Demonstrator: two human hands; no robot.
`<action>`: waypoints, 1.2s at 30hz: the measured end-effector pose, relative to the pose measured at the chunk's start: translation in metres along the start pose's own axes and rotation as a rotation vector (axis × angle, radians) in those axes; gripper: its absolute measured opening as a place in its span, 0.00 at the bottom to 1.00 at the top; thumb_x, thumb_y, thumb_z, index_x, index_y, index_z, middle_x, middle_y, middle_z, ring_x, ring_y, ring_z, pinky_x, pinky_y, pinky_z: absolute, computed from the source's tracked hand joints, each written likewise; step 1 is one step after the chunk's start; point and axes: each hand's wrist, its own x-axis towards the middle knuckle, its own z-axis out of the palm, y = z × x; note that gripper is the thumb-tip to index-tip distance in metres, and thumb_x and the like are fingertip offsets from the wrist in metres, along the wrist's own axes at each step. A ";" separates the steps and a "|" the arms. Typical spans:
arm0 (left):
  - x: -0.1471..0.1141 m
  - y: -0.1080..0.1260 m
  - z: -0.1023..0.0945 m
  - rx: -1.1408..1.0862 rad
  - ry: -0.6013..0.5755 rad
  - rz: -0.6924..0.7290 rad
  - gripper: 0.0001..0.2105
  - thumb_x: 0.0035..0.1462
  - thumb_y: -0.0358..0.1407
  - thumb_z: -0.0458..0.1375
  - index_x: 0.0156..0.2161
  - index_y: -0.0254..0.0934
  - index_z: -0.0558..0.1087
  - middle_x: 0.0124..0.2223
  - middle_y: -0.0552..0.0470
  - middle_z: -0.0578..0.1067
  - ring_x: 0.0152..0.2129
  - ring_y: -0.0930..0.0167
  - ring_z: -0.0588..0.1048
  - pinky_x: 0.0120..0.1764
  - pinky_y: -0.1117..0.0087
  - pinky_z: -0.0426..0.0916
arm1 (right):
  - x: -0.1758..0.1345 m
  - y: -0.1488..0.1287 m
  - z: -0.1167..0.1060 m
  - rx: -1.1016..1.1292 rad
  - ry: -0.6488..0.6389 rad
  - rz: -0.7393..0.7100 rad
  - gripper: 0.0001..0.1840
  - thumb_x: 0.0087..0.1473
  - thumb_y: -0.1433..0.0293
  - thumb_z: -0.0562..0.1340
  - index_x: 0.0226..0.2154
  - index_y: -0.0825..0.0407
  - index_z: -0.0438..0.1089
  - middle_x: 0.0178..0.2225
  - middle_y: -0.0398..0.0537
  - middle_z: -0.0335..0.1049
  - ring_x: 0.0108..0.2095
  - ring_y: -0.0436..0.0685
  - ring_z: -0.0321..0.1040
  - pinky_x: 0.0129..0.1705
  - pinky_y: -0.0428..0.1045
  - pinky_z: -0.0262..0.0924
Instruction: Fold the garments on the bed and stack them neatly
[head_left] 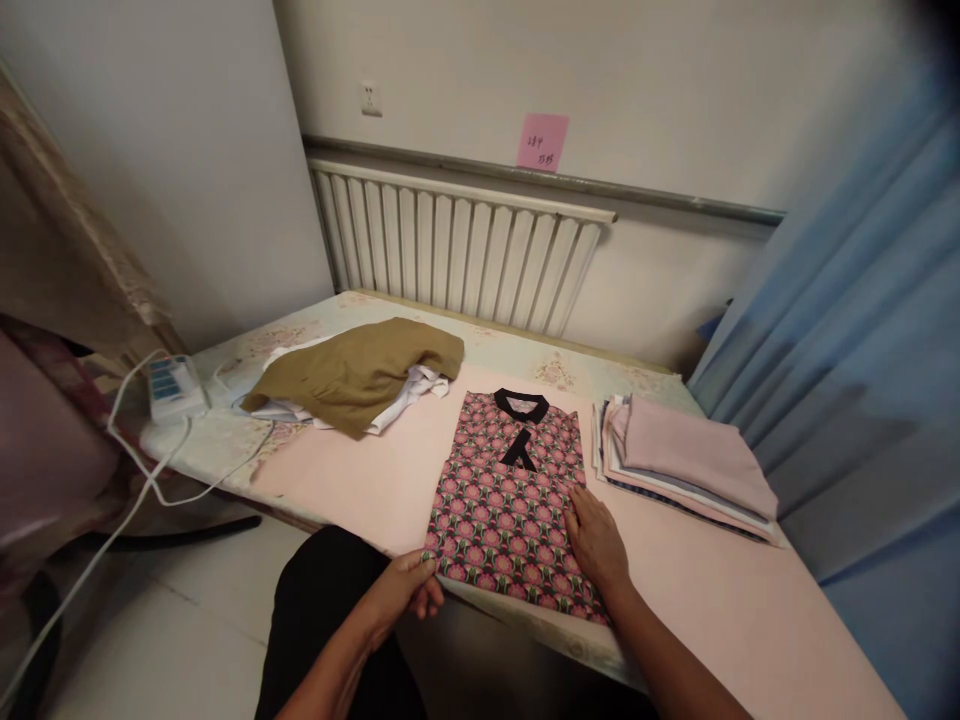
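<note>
A folded blouse [510, 530] with a pink-and-green flower print lies flat before me, its black collar at the far end and a black ribbon tie on its front. My left hand [409, 587] pinches the near left corner, thumb on top and fingers curled below at the table edge. Resting on the right side of the blouse is my right hand [598, 540], its fingers stretched out over the cloth. Right of the blouse sits a stack of folded clothes [690, 455], a dusty-pink one on top.
An olive garment [360, 375] lies loosely over white cloth at the left of the table [352, 480]. A power strip [176, 390] with white cables [146, 475] stands at the left end. Behind is a radiator [465, 250]; a blue curtain [847, 330] hangs at right.
</note>
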 end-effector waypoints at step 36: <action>-0.004 -0.004 -0.005 0.096 0.250 0.013 0.26 0.43 0.62 0.57 0.25 0.38 0.63 0.20 0.57 0.73 0.12 0.77 0.66 0.22 0.74 0.58 | 0.001 -0.004 -0.005 -0.006 -0.023 0.009 0.24 0.63 0.65 0.49 0.57 0.57 0.63 0.59 0.56 0.62 0.60 0.61 0.56 0.62 0.60 0.48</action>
